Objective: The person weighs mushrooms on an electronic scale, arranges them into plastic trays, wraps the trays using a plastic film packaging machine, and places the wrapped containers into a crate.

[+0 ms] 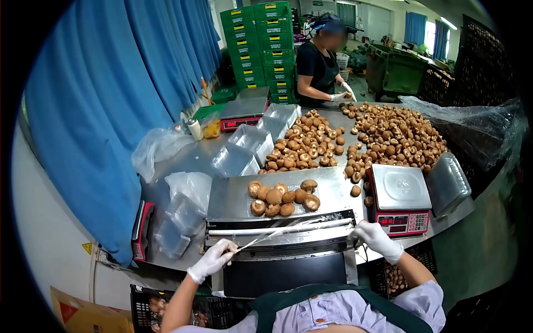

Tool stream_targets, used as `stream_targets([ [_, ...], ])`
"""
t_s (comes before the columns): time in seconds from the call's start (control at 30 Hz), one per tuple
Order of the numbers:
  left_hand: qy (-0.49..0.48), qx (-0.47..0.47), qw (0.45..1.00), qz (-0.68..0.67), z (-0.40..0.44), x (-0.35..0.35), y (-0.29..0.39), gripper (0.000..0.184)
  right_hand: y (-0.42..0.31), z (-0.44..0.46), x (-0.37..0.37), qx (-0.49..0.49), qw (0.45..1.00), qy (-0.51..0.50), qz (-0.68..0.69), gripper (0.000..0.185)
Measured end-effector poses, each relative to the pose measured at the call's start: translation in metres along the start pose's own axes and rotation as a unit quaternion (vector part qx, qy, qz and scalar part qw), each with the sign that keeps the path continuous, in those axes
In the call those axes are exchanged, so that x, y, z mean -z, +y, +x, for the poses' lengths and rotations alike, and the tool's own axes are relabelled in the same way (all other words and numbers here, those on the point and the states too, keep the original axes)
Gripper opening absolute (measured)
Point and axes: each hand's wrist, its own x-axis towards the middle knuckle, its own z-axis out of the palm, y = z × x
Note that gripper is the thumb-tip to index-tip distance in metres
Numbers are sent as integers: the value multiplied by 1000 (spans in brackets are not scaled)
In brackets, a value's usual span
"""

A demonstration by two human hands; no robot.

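My gloved left hand (214, 260) is closed, pinching one end of a strip of clear plastic film (272, 236). The film slants up to the right across the roller of a metal wrapping machine (277, 252). At the machine's right end, my gloved right hand (378, 240) is closed too, its fingers at the film's other end. On the steel plate behind the roller, several brown mushrooms (273, 196) sit in a clear tray, whose rim is hard to make out.
Heaps of loose mushrooms (397, 133) cover the far table. A scale (401, 191) stands right, beside stacked clear trays (448, 183). More trays (236, 160) and plastic bags (158, 147) lie left. A co-worker (319, 66) stands across the table near stacked green crates (258, 50).
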Motion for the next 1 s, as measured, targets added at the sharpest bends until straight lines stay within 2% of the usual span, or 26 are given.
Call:
stream_targets([
  [0.03,3,20,999,-39,-7,-1,5,8,9,-14,2,-106,983,-10,148,16],
  [0.1,5,44,998,-51,-6,0,-1,7,-37,-29,27,-91,994,9,53,17],
  [0.17,-15,-5,995,-103,5,2,-12,7,-21,-39,36,-121,987,99,37,14],
  [0.2,-19,-6,995,-101,12,5,-14,7,-19,-36,39,-106,986,128,25,12],
  [0.23,-22,-8,997,-77,17,9,-15,6,-17,-29,42,-22,982,159,-94,7],
  [0.27,-28,-12,997,-69,21,13,-12,6,-8,-22,42,24,983,157,-95,11],
  [0.3,-34,-14,997,-61,23,16,-9,5,6,-21,45,5,962,105,-252,17],
  [0.33,-36,-17,998,-50,24,17,-5,5,6,-15,42,36,950,70,-302,24],
  [0.43,-46,-23,999,-5,25,17,12,5,1,7,28,109,939,3,-327,29],
  [0.5,-46,-14,999,4,24,16,10,4,12,22,14,138,911,-40,-387,33],
  [0.57,-41,0,999,7,21,16,14,4,15,35,5,165,900,-44,-402,36],
  [0.63,-32,11,999,10,20,16,18,4,16,49,0,163,913,-44,-370,37],
  [0.73,-25,-2,1000,-10,21,15,17,4,33,68,-4,225,862,-73,-449,46],
  [0.83,-14,-5,1000,-11,22,14,12,4,47,83,-3,253,843,-121,-460,49],
  [0.87,-12,-3,1000,-14,22,15,12,4,50,86,-3,280,822,-112,-484,49],
  [1.0,-8,3,1000,6,25,15,13,5,48,95,-3,318,807,-131,-480,46],
])
